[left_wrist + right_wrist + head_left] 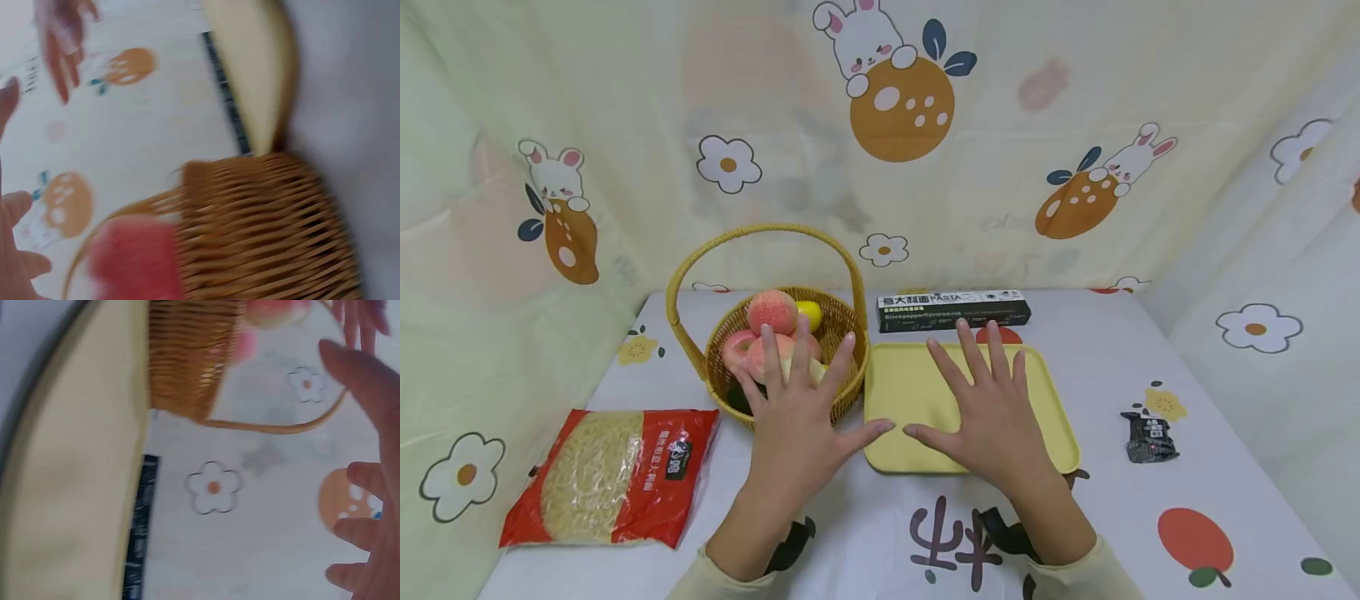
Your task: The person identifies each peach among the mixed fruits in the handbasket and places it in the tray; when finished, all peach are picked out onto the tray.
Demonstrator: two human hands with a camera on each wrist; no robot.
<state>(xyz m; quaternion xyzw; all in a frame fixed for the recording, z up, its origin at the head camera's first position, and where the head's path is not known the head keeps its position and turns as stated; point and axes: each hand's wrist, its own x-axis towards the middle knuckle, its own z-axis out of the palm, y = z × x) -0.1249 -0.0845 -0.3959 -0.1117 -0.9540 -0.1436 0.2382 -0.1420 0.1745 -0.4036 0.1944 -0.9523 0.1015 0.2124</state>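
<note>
My left hand hovers in front of the wicker basket, fingers spread wide and holding nothing. Peaches and a yellow fruit lie in that basket, partly hidden by the fingers. Over the yellow tray my right hand is spread the same way, also holding nothing. The two thumbs point at each other with a small gap between. In the left wrist view the woven basket side fills the lower part; the right wrist view shows the pale tray beside the right hand.
A red bag of pasta lies at the left of the table. Behind the tray stands a black pasta box. A small black packet rests at the right. Patterned cloth hangs at the back and sides.
</note>
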